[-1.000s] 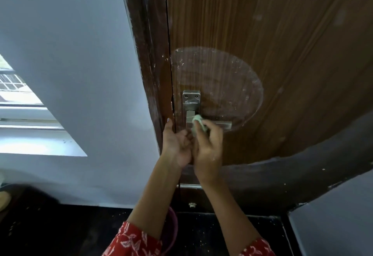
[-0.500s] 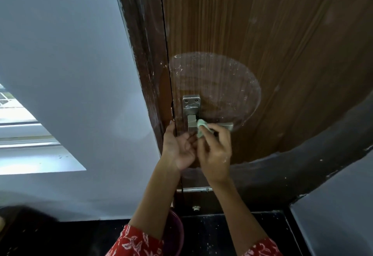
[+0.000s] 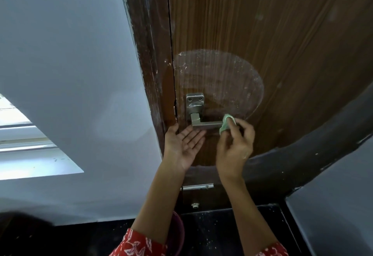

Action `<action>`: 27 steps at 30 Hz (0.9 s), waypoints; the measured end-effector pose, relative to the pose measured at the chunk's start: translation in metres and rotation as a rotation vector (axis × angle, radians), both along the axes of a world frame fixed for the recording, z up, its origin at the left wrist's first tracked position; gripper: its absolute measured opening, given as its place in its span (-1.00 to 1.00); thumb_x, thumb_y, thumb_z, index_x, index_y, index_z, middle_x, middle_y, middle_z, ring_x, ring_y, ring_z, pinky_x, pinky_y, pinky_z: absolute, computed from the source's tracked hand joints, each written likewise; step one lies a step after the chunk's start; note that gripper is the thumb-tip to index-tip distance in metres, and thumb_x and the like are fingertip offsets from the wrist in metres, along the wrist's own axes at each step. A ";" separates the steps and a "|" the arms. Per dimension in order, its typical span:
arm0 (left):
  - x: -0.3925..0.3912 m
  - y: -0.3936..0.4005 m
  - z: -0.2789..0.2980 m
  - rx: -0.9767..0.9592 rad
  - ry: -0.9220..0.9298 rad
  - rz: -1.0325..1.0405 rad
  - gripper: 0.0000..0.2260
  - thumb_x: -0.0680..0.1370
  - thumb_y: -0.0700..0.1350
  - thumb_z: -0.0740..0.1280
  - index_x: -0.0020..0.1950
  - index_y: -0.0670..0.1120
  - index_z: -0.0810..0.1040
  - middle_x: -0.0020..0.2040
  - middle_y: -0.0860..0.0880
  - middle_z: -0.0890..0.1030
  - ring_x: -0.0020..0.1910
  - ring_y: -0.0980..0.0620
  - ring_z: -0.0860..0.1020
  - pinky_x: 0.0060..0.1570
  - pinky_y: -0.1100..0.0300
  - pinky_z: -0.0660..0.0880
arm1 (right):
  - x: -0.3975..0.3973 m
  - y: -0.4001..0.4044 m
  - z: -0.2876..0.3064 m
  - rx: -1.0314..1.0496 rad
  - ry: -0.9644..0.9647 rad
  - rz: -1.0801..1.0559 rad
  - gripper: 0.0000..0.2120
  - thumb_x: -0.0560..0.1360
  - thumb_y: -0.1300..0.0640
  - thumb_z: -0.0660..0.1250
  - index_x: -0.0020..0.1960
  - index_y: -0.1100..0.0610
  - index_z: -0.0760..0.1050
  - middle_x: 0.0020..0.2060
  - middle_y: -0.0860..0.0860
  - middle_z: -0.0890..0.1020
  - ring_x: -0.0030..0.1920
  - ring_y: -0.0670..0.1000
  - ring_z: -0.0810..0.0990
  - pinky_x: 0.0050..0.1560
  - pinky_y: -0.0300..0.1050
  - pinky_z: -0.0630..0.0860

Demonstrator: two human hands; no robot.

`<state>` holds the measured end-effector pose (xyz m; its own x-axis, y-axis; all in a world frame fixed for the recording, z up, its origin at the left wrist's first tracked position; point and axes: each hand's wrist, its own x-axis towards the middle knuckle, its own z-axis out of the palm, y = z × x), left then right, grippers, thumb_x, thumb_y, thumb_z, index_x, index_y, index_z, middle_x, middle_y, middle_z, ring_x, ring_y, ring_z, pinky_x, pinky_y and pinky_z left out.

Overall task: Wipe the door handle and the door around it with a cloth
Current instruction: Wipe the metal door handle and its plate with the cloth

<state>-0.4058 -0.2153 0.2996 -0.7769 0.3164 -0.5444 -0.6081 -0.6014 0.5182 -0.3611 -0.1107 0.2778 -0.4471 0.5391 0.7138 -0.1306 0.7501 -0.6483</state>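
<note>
A brown wooden door [image 3: 262, 33] carries a silver lever handle [image 3: 203, 123] on a metal plate, with a pale dusty round patch on the wood above it. My right hand [image 3: 235, 146] pinches a small light-green cloth [image 3: 226, 125] against the outer end of the lever. Just below the handle, my left hand [image 3: 183, 146] is held flat and palm up, its fingertips under the lever near the door edge.
A dark door frame [image 3: 149, 53] runs down left of the door, beside a pale wall [image 3: 70, 53]. A window sill [image 3: 30, 150] shows at far left. A latch plate [image 3: 197, 187] sits low on the door, a purple bucket rim [image 3: 178, 233] by the dark floor.
My right hand has slid the cloth rightward along the lever, from near the plate to its outer end. My left hand has opened out flat below the handle.
</note>
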 end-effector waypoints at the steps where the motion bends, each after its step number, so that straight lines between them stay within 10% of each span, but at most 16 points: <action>1: 0.001 0.000 0.000 0.002 -0.001 0.001 -0.58 0.59 0.07 0.14 0.21 -0.24 0.49 0.11 -0.25 0.61 0.04 -0.14 0.60 -0.03 0.04 0.52 | -0.002 -0.006 0.000 0.007 -0.021 -0.016 -0.72 0.39 0.44 0.33 0.10 0.33 0.56 0.01 0.28 0.53 0.03 0.11 0.48 0.04 -0.34 0.39; 5: 0.003 0.004 0.003 -0.069 0.000 -0.028 -0.61 0.57 0.12 0.15 0.05 -0.17 0.57 -0.14 -0.14 0.65 -0.09 -0.08 0.59 -0.18 0.10 0.49 | -0.002 -0.037 -0.008 0.158 -0.042 0.185 -0.75 0.42 0.30 0.34 0.08 0.30 0.58 0.02 0.25 0.56 0.09 -0.03 0.43 0.11 -0.33 0.42; 9: 0.004 0.000 0.002 -0.050 0.031 0.008 -0.62 0.59 0.05 0.13 0.16 -0.22 0.52 0.01 -0.21 0.62 0.01 -0.12 0.59 -0.06 0.07 0.50 | 0.002 -0.013 -0.009 0.039 0.007 0.076 -0.73 0.38 0.45 0.35 0.07 0.33 0.57 0.01 0.28 0.53 0.05 0.09 0.49 0.03 -0.11 0.55; 13: 0.004 -0.001 0.003 -0.046 0.046 0.021 -0.63 0.59 0.03 0.15 0.16 -0.22 0.53 0.02 -0.21 0.63 0.03 -0.13 0.60 -0.05 0.07 0.52 | -0.003 -0.022 -0.004 0.035 -0.035 -0.003 -0.66 0.39 0.45 0.30 0.14 0.29 0.55 0.06 0.24 0.52 0.07 0.01 0.41 0.09 -0.37 0.36; 27: 0.005 0.001 0.009 -0.102 0.065 0.011 -0.62 0.58 0.05 0.14 0.16 -0.20 0.54 0.01 -0.16 0.62 0.00 -0.09 0.58 -0.09 0.11 0.50 | -0.003 -0.035 -0.001 0.182 -0.076 0.088 -0.75 0.45 0.29 0.24 0.07 0.28 0.59 0.01 0.20 0.58 0.01 0.11 0.49 0.07 -0.34 0.34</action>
